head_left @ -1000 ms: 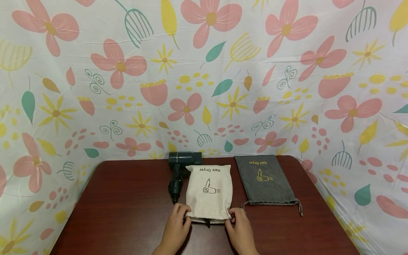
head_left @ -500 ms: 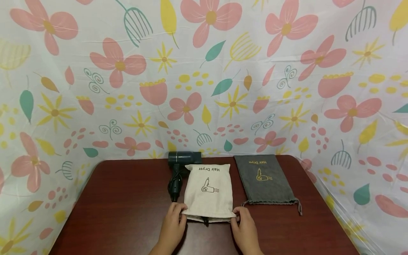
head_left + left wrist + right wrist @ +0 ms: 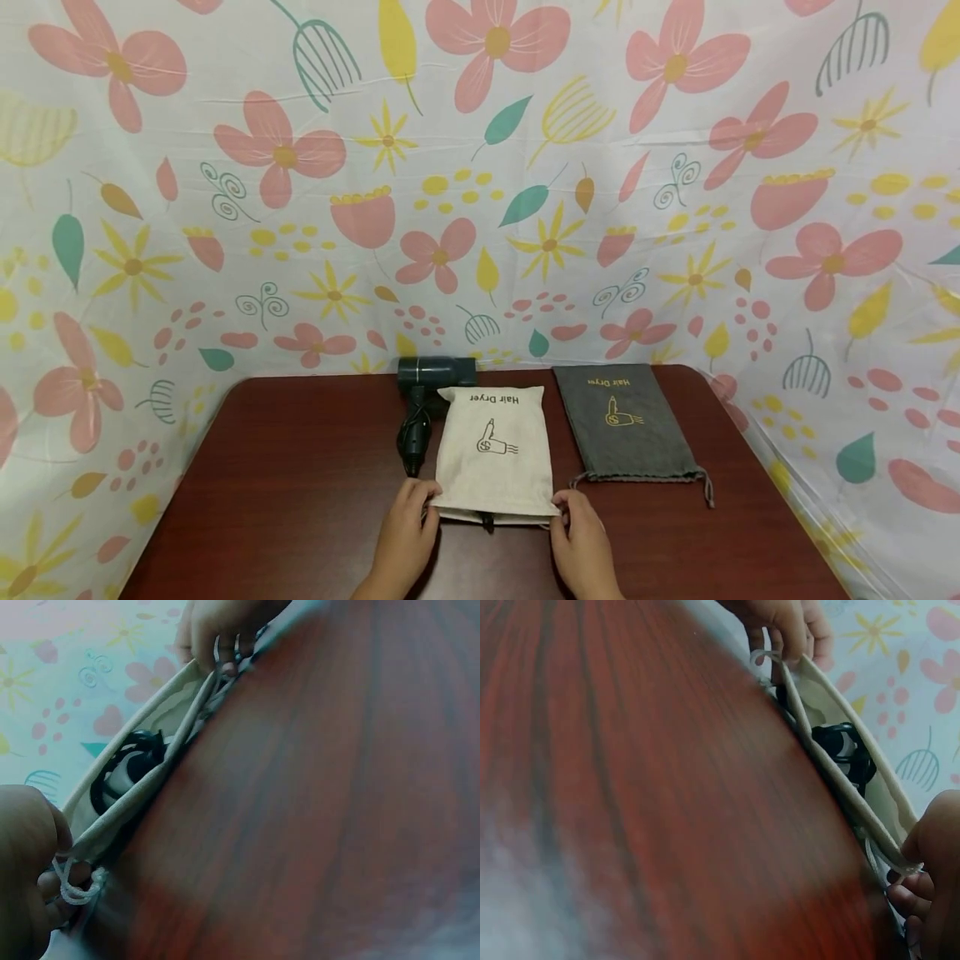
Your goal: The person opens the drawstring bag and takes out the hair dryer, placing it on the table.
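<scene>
A cream drawstring pouch (image 3: 495, 458), printed "Hair Dryer", lies on the table with its mouth toward me. My left hand (image 3: 405, 529) pinches the left corner of the mouth, and my right hand (image 3: 585, 537) pinches the right corner. Between them the rim is stretched wide and gapes. Inside, the left wrist view shows a black coiled cord (image 3: 139, 761); the rest of the contents is hidden by the cloth. A white drawstring loop (image 3: 75, 889) hangs by my left fingers. In the right wrist view the same black cord (image 3: 847, 750) shows within the mouth.
A dark hair dryer (image 3: 435, 375) with its cord bundled lies behind and left of the pouch, partly covered by it. To the right a grey drawstring pouch (image 3: 626, 429) lies flat. The brown table (image 3: 300, 500) ends at a flowered cloth (image 3: 480, 208).
My hands have moved apart, the left slightly left and the right to the right, drawing the cream pouch's mouth wider. The hair dryer and grey pouch have stayed put.
</scene>
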`<act>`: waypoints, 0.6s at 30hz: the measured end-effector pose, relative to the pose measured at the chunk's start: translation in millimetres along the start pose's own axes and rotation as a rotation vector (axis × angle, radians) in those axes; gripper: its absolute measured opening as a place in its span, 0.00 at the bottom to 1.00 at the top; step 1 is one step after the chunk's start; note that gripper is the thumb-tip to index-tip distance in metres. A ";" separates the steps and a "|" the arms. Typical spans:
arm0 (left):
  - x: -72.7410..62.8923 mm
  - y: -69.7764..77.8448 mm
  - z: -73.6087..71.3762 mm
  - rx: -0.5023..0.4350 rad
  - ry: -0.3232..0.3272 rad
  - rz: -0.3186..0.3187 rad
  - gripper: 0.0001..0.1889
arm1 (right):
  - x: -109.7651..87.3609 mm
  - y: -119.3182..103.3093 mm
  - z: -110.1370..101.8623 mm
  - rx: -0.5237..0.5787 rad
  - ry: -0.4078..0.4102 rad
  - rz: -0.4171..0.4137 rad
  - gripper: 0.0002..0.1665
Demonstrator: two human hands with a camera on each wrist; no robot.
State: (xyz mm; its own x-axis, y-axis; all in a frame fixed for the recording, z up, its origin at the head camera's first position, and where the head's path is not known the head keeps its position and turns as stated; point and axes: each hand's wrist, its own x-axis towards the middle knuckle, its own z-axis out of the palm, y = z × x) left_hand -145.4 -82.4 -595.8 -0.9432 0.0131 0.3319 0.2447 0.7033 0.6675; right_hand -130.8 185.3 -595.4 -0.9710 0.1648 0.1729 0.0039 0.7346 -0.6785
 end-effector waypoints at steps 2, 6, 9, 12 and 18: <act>-0.6 0.1 1.2 -0.005 -0.009 -0.010 0.15 | 0.1 0.9 -0.7 -0.010 0.004 -0.005 0.12; -1.7 1.2 1.2 -0.019 -0.015 -0.028 0.16 | 0.1 2.7 0.7 -0.046 0.015 -0.031 0.13; -2.6 4.2 0.0 -0.003 0.000 -0.016 0.17 | 0.1 2.7 1.8 -0.074 0.023 -0.061 0.17; -4.0 8.8 -0.7 0.006 0.042 0.024 0.17 | 0.1 -0.3 1.6 -0.078 0.029 -0.089 0.21; -10.5 20.5 -1.7 -0.092 0.024 0.103 0.14 | 0.5 -5.2 4.2 -0.064 0.055 -0.184 0.23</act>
State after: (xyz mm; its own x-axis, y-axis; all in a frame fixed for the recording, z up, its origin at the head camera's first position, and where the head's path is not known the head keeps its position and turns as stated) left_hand -130.1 -69.3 -584.5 -0.9067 0.0636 0.4169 0.3601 0.6312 0.6870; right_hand -132.3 178.8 -594.7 -0.9421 0.0583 0.3302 -0.1560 0.7956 -0.5854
